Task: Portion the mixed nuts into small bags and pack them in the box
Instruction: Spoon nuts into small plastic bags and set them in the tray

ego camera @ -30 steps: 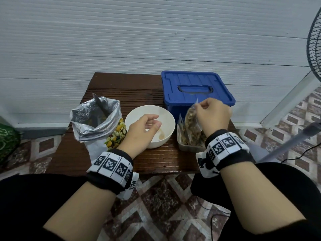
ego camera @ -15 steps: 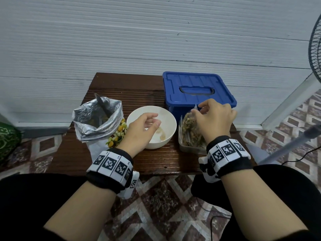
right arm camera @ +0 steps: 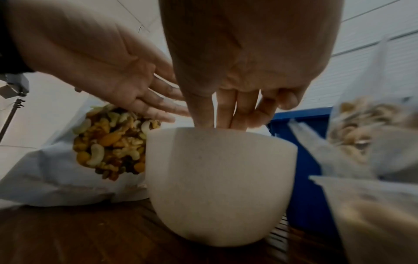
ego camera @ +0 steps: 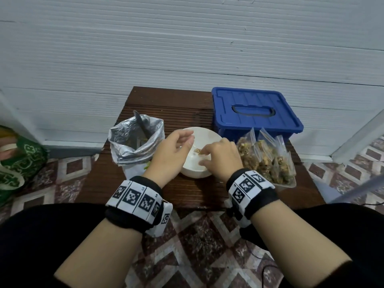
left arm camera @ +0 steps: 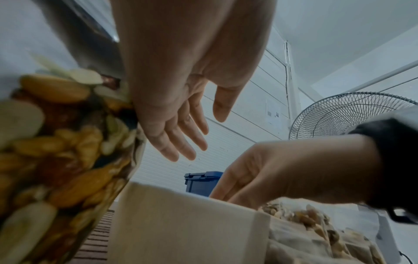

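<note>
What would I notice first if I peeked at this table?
Probably both hands, the left hand and right hand, over the white bowl in the middle, the right one dipping its fingers inside. Next, the bright blue box at the back right, its lid closed. Then the silver bag of mixed nuts on the left.

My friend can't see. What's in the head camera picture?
Two hands reach into a white bowl on a brown table: right hand picking at nut crumbs, left hand hovering open. Foil nut bag left, filled small bags and closed blue box right.
</note>
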`<state>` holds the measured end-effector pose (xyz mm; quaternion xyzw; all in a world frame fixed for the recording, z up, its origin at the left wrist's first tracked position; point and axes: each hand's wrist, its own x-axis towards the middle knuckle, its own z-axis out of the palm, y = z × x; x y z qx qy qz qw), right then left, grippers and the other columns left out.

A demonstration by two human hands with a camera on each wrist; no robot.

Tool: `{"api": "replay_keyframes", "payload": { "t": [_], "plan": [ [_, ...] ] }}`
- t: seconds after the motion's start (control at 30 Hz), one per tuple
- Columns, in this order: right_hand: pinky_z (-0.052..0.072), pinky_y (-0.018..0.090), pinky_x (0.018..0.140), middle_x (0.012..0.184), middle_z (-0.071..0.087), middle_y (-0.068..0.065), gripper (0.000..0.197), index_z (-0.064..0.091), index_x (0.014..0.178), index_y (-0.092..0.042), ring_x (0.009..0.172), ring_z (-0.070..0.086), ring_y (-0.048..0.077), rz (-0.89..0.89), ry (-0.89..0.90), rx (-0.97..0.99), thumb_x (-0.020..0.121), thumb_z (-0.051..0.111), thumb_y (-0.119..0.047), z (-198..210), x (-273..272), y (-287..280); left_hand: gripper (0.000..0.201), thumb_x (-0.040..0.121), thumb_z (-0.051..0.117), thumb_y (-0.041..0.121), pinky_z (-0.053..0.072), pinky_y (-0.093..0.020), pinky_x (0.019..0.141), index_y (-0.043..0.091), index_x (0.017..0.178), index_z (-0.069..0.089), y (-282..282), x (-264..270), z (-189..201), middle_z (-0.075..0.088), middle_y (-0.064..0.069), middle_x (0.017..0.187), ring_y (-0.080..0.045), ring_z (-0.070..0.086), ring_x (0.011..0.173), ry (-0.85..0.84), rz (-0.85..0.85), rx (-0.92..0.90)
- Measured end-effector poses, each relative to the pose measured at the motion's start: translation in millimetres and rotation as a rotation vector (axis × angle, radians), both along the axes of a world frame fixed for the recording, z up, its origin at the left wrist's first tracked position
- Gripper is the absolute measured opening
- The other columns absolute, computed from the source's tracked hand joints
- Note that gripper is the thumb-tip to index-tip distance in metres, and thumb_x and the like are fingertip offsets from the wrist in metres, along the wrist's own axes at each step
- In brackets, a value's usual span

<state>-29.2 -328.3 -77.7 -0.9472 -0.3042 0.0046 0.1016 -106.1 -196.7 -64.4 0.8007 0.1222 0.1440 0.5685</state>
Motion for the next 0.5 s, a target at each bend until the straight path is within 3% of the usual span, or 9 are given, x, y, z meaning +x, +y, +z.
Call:
{"api": "replay_keyframes", "payload": {
  "t": [0.1,0.17,0.33,0.5],
  "plan": [
    [0.031,0.033,0.101,0.123,0.06,0.002,0.043,0.06,0.125,-0.026,0.122,0.042,0.023,0.041,0.04,-0.181,0.084,0.066,-0.039,-1,9,14,0.02,0.097,0.053,0.027,0.043,-0.026,0.101,0.027,0.116,0.059,3,0,3,0.064,0.007,0.119,-0.004,0.056,0.113,-0.025,0.007,-0.082],
    [0.029,0.033,0.101,0.119,0.062,0.001,0.042,0.061,0.122,-0.022,0.122,0.042,0.023,0.058,0.009,-0.32,0.085,0.066,-0.04,1,15,22,0.017,0.097,0.053,0.027,0.044,-0.031,0.103,0.03,0.113,0.058,3,0,4,0.064,0.006,0.118,-0.005,0.056,0.113,-0.037,0.011,-0.114],
    [0.025,0.038,0.104,0.12,0.06,0.006,0.03,0.058,0.118,-0.019,0.128,0.036,0.027,0.022,0.078,-0.556,0.089,0.058,-0.03,5,24,34,0.021,0.097,0.052,0.027,0.044,-0.032,0.104,0.025,0.117,0.058,2,2,7,0.064,0.007,0.119,-0.003,0.056,0.113,-0.041,0.014,-0.131],
    [0.026,0.039,0.103,0.121,0.058,0.009,0.028,0.057,0.119,-0.017,0.124,0.038,0.03,-0.016,0.092,-0.604,0.091,0.053,-0.021,6,22,36,0.018,0.098,0.051,0.027,0.043,-0.033,0.104,0.028,0.115,0.057,4,1,8,0.064,0.007,0.119,-0.004,0.056,0.113,-0.037,0.005,-0.106]
  ]
}}
